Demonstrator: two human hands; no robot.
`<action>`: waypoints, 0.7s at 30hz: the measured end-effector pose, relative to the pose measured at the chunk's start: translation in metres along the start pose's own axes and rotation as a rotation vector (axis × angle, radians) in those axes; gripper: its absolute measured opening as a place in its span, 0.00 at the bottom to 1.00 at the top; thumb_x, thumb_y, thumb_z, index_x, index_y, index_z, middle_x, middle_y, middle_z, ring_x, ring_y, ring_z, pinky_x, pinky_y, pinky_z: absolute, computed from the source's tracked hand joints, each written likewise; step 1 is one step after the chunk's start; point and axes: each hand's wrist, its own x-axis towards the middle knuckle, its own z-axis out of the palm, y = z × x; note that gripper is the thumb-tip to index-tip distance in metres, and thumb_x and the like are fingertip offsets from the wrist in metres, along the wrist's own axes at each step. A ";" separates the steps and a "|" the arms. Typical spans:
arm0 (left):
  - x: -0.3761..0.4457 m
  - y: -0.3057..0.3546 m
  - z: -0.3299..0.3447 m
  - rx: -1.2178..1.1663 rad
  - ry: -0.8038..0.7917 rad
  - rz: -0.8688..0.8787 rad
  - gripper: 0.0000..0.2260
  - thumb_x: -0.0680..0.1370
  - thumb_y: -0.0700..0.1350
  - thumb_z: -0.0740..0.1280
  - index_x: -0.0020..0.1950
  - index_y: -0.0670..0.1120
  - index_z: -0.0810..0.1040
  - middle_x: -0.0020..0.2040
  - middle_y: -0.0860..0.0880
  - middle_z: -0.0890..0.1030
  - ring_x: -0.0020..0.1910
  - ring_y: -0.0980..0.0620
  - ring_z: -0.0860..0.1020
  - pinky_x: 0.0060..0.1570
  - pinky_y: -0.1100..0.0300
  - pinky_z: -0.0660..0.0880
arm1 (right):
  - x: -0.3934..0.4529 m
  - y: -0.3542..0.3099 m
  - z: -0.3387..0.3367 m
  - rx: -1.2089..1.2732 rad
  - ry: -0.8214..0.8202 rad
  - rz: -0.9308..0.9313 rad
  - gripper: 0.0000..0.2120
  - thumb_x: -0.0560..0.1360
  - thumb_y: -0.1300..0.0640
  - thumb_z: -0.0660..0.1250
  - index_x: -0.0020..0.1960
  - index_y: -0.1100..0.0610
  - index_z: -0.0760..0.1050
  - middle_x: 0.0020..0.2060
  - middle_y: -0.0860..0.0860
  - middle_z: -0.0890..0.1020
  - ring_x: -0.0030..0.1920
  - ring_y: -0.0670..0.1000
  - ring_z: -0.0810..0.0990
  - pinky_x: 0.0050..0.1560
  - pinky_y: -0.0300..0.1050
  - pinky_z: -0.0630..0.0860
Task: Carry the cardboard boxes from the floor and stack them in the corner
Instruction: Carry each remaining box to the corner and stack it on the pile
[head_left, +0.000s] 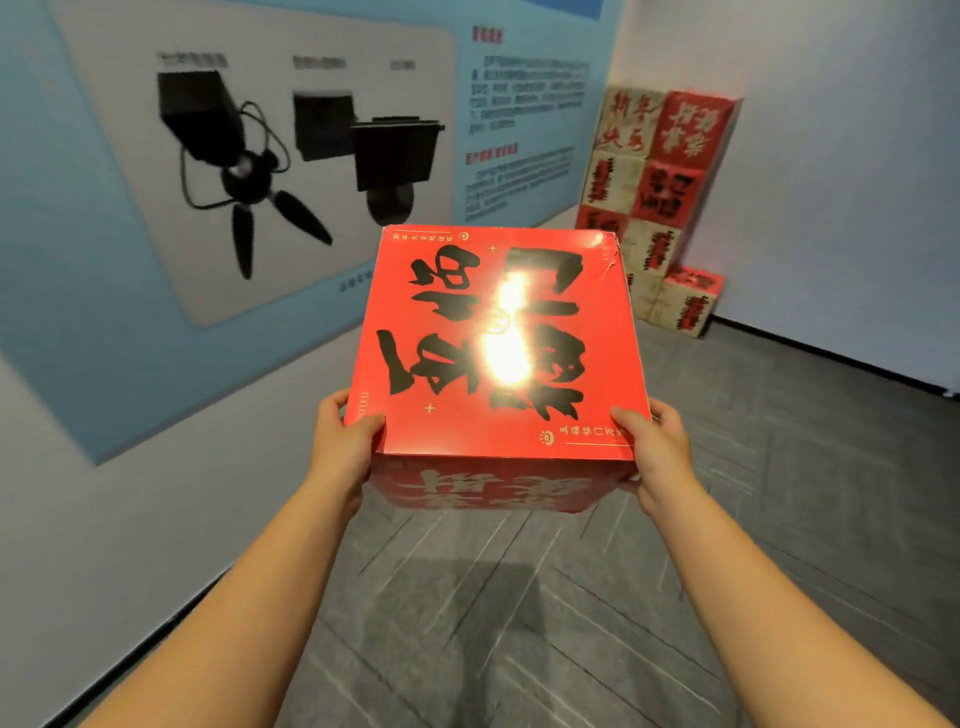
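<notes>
Red cardboard box (496, 358) held mid-air, frame centre. Left hand (345, 441) and right hand (657, 452) clamp near corners, thumbs on glossy lid. Judged light, stiff, slippery. Corner stack (654, 202) at 1 o'clock.

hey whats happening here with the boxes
A person is carrying a red cardboard box held out in front, the left hand and right hand gripping its near corners. It is off the floor. Ahead in the corner stands a stack of boxes, with one lone box on the floor beside it.
</notes>
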 end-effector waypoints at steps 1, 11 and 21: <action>0.020 0.008 0.008 0.009 -0.021 0.006 0.18 0.78 0.35 0.57 0.68 0.44 0.64 0.48 0.46 0.75 0.34 0.53 0.70 0.31 0.59 0.65 | 0.014 -0.005 0.009 0.008 0.016 -0.004 0.13 0.75 0.61 0.64 0.57 0.52 0.66 0.40 0.48 0.76 0.35 0.47 0.74 0.35 0.41 0.70; 0.168 0.057 0.111 0.061 -0.197 0.023 0.19 0.78 0.35 0.57 0.68 0.45 0.65 0.41 0.54 0.73 0.34 0.55 0.71 0.32 0.59 0.66 | 0.147 -0.044 0.053 0.092 0.182 -0.026 0.13 0.75 0.61 0.64 0.57 0.52 0.66 0.40 0.48 0.76 0.36 0.47 0.74 0.35 0.41 0.70; 0.300 0.065 0.279 0.070 -0.306 0.020 0.19 0.77 0.35 0.58 0.68 0.44 0.65 0.54 0.46 0.74 0.36 0.54 0.71 0.32 0.58 0.66 | 0.332 -0.080 0.040 0.136 0.270 -0.039 0.13 0.75 0.63 0.63 0.57 0.53 0.66 0.41 0.49 0.76 0.36 0.47 0.74 0.36 0.41 0.69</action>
